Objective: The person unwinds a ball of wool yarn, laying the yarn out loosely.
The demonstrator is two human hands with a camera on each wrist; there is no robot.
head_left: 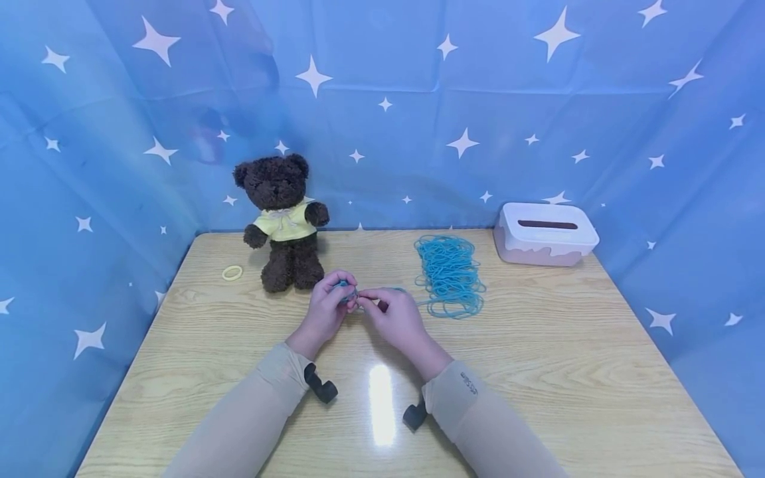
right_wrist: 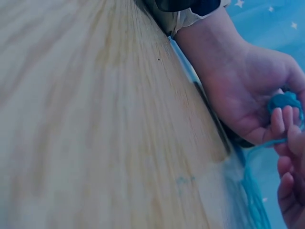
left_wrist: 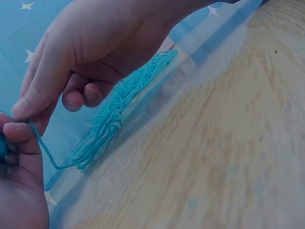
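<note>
My left hand (head_left: 325, 309) grips a small ball of turquoise yarn (right_wrist: 283, 101), its fingers curled around it. Close beside it, my right hand (head_left: 399, 320) pinches the yarn strand (left_wrist: 45, 149) between thumb and forefinger; its other fingers are curled. The fingertips of both hands meet in front of the bear. From the right hand the strand runs to a loose, looped heap of turquoise yarn (head_left: 449, 275) lying on the table to the right. Most of the ball is hidden by the left fingers in the head view.
A brown teddy bear (head_left: 288, 222) in a yellow top stands behind the left hand. Left of it lies a pale yellow ring (head_left: 232, 273). A white and pink tissue box (head_left: 546, 234) sits at the table's back right. Blue star-patterned cloth (head_left: 406, 133) encloses the wooden table (head_left: 568, 372).
</note>
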